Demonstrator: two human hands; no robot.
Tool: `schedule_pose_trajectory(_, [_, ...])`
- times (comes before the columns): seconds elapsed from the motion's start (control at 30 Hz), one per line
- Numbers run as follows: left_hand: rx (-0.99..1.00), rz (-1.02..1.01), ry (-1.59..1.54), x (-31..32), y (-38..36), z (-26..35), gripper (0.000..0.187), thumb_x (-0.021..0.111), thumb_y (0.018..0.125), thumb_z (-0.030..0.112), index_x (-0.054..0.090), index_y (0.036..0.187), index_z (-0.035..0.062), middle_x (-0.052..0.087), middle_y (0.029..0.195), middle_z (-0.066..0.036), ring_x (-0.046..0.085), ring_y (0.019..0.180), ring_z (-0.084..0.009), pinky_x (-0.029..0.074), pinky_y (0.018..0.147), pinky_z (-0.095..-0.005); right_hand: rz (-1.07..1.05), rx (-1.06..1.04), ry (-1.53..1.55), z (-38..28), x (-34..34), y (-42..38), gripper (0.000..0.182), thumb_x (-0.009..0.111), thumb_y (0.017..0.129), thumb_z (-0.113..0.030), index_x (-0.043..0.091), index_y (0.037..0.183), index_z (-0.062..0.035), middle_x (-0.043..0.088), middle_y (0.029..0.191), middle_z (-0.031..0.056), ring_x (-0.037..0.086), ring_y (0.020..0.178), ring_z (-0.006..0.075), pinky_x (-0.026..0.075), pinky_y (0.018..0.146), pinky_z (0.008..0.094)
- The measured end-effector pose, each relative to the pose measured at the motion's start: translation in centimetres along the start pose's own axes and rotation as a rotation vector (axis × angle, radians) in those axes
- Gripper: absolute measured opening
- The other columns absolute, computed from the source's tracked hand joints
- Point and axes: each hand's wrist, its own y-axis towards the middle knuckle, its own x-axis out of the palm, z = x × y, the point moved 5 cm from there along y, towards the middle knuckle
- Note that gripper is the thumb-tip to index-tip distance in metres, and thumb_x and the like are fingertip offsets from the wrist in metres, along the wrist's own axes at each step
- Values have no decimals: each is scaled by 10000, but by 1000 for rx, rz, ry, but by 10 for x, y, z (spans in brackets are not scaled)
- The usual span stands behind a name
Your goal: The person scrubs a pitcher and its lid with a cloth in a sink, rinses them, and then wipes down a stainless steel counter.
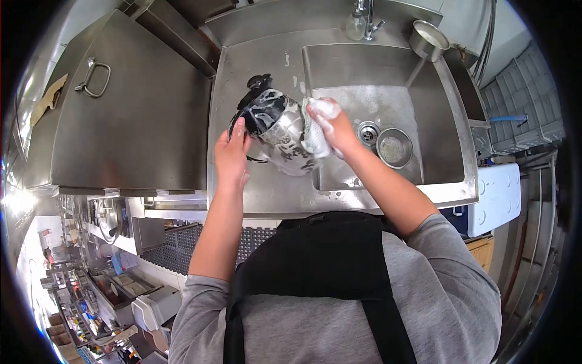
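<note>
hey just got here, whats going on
A person is at a steel sink with a soapy metal jug that has a black top. Their left hand steadies the jug near its handle, over the counter left of the basin. Their sudsy right hand holds a foamy cloth or sponge against the jug's side. A round metal bowl sits in the basin beside the drain.

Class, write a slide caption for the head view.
Left hand grips a soapy jug beside the basin; right hand holds a sudsy scrubber against it.

glossy metal jug (288,128), plastic lid (265,113)
</note>
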Motion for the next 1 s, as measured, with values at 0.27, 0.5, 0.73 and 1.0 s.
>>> schedule_pose_trajectory(0.27, [-45, 53, -48, 3, -10, -14, 227, 614, 938, 227, 590, 996, 9, 620, 999, -46, 581, 947, -97, 464, 924, -263, 48, 71, -93, -5, -17, -1, 454, 739, 826, -313, 555, 1094, 4, 639, 969, 81, 583, 892, 141, 463, 794, 281])
schedule_pose_trajectory(0.5, [-49, 41, -85, 12, -17, -4, 214, 630, 926, 260, 587, 960, 53, 599, 868, -7, 536, 711, -49, 455, 634, -203, 88, 49, 17, -1, -17, 2, 446, 744, 818, -296, 560, 1073, 20, 659, 939, 107, 618, 837, 169, 488, 753, 291])
schedule_pose_trajectory(0.73, [-217, 50, -35, 15, -20, -5, 243, 634, 910, 323, 570, 940, 91, 595, 808, -22, 420, 467, -28, 234, 335, -189, 173, -72, -118, -6, -21, 12, 415, 738, 822, -264, 535, 1052, 16, 644, 888, 105, 607, 799, 159, 482, 711, 290])
schedule_pose_trajectory(1.0, [-163, 36, 13, 23, -25, -4, 282, 612, 920, 378, 563, 952, 102, 612, 851, -42, 469, 525, -44, 338, 405, -180, 206, -33, -240, -11, -20, 14, 436, 733, 820, -235, 522, 1102, 22, 639, 980, 134, 612, 894, 197, 470, 799, 293])
